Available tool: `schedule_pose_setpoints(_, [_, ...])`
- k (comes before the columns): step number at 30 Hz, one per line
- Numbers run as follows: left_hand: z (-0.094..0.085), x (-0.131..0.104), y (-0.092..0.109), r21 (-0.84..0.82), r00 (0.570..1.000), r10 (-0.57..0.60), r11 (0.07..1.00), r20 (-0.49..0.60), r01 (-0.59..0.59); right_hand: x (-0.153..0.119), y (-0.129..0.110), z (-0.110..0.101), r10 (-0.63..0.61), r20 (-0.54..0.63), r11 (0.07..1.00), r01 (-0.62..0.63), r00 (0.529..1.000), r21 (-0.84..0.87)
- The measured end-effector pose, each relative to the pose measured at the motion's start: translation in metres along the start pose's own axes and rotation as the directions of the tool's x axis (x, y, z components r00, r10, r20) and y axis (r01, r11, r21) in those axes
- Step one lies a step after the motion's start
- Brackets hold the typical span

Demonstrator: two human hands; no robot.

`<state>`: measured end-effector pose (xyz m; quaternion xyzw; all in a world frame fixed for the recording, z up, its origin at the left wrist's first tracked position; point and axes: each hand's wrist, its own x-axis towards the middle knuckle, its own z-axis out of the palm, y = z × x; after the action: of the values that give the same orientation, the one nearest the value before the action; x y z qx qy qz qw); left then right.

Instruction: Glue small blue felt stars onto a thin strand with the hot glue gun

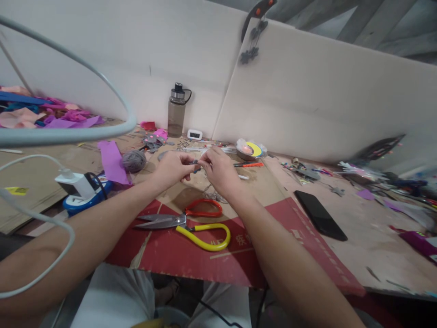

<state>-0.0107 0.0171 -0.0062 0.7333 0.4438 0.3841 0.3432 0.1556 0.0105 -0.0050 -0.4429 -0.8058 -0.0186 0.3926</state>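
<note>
My left hand (174, 166) and my right hand (218, 169) meet over the middle of the table, their fingertips pinched together. Between them is a small dark grey piece (194, 162), too small to name. Some thin grey yarn (213, 193) lies loosely below my right hand. Nearer to me rest large scissors with one red handle (205, 208) and one yellow handle (211, 241), their blades spread and pointing left. A ball of grey yarn (134, 160) sits left of my left hand.
A water bottle (176, 111) and a small digital clock (194, 134) stand by the back board. Right of my hands are a metal bowl (251, 152), orange-handled scissors (252, 164) and a black phone (320, 215). A blue power strip with a white charger (77, 189) is at left; a pale tube (112, 91) arches in front.
</note>
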Motion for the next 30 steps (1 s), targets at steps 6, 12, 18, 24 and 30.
schedule_pose_setpoints(6, [0.001,-0.002,0.001,0.178,0.992,0.095,0.981,-0.088,-0.078,0.000,-0.005,-0.003,0.009,0.042,0.999,-0.011,0.999,0.030])
schedule_pose_setpoints(12, [-0.001,0.001,0.000,0.147,0.980,0.039,0.989,-0.195,-0.010,-0.001,-0.006,-0.001,0.013,-0.008,0.996,-0.013,1.000,0.085])
schedule_pose_setpoints(18, [-0.007,0.010,-0.009,-0.043,0.941,0.064,0.996,-0.332,-0.083,-0.004,-0.015,0.007,0.060,0.006,0.990,-0.061,0.998,0.131])
schedule_pose_setpoints(24, [-0.010,0.018,-0.020,-0.354,0.942,0.007,0.926,-0.337,-0.133,-0.009,-0.037,0.003,0.066,0.014,0.997,-0.067,0.998,0.034])
schedule_pose_setpoints(30, [-0.016,0.019,-0.019,-0.495,0.930,-0.073,0.860,-0.359,-0.124,-0.052,-0.110,-0.045,-0.173,0.022,0.745,0.116,0.985,0.657])
